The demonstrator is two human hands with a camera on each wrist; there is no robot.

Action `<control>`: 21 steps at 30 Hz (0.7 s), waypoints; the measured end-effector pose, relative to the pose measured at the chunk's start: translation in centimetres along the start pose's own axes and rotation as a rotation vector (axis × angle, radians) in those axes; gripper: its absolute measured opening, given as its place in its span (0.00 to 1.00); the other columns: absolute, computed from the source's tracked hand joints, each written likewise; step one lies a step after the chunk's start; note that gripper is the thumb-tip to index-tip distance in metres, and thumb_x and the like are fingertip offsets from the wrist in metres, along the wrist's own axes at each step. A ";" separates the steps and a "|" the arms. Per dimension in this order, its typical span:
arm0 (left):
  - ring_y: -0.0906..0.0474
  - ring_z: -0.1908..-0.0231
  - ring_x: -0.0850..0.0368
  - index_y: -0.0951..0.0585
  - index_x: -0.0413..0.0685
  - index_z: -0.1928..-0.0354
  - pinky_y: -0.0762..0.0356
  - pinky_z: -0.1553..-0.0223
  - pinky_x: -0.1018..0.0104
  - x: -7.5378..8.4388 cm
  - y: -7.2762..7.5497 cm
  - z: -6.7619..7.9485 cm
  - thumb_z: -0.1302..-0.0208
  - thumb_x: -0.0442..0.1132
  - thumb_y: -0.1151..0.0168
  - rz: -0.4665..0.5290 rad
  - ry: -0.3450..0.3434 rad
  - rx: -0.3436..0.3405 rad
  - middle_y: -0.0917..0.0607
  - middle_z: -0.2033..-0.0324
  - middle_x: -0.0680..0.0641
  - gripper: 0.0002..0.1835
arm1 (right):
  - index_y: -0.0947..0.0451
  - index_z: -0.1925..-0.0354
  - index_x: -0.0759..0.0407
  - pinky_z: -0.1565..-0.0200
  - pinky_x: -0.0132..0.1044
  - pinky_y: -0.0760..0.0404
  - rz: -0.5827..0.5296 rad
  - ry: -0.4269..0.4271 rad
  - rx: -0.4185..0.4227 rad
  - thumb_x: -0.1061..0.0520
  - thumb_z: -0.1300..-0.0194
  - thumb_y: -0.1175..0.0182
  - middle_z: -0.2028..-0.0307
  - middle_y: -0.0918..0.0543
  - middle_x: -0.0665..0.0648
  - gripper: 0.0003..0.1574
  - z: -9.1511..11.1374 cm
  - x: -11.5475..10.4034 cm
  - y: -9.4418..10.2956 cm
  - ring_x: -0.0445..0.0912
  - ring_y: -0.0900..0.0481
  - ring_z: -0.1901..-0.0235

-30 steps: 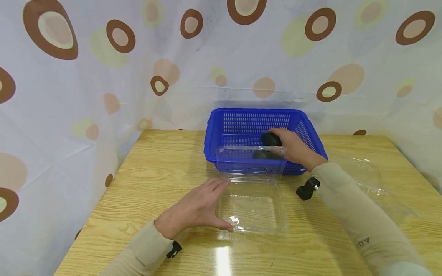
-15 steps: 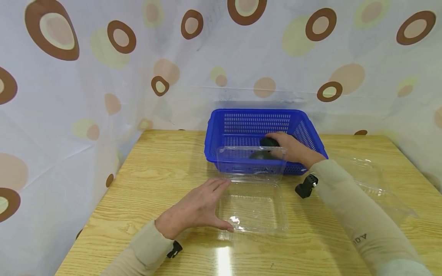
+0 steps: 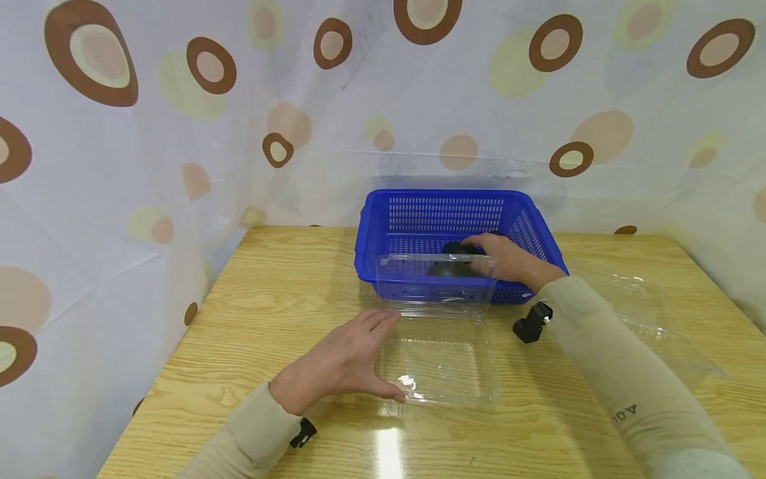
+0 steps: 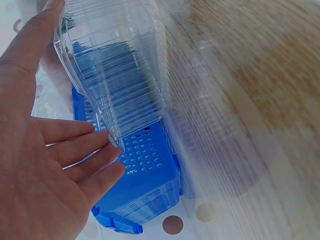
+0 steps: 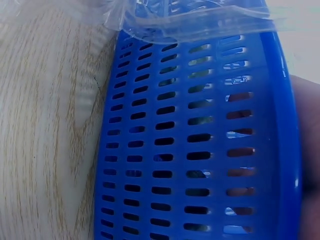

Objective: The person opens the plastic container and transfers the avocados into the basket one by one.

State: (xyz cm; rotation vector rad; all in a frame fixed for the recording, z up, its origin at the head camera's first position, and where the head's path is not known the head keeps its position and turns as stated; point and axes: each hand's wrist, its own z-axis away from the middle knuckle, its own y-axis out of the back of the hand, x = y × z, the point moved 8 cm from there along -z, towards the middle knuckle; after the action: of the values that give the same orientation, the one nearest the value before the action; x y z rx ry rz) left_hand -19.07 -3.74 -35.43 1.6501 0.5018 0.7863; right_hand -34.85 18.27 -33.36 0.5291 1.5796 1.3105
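Both arms wear snug beige sleeves (image 3: pixel 604 372) down to the wrists. A black strap-on camera (image 3: pixel 531 324) sits under the right wrist, another black clip (image 3: pixel 301 433) under the left. Dark lettering (image 3: pixel 624 414) marks the right forearm.

Bright, even light — tabletop (image 3: pixel 383 452) glare

The head view looks forward and down from above the near edge of the wooden table (image 3: pixel 251 313), taking in both arms and the curtain behind. The left wrist view sits close beside the left hand (image 4: pixel 35 165), facing the clear clamshell box (image 4: pixel 117 65). The right wrist view presses close against the outer wall of the blue basket (image 5: pixel 200 140), which all three views share.
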 end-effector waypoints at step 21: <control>0.38 0.28 0.49 0.41 0.38 0.26 0.36 0.27 0.57 0.1 -0.1 -0.1 0.58 0.77 0.32 -0.007 0.004 -0.014 0.33 0.28 0.42 0.66 | 0.36 0.31 0.65 0.36 0.67 0.33 -0.025 -0.069 0.190 0.63 0.32 0.48 0.31 0.36 0.71 0.32 4.4 -1.4 3.4 0.68 0.40 0.31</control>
State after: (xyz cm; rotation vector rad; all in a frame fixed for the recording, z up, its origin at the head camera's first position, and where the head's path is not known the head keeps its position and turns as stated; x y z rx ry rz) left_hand -19.06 -3.64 -35.50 1.6336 0.5038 0.7862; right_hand -31.28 20.35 -29.39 0.6624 1.6565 1.1177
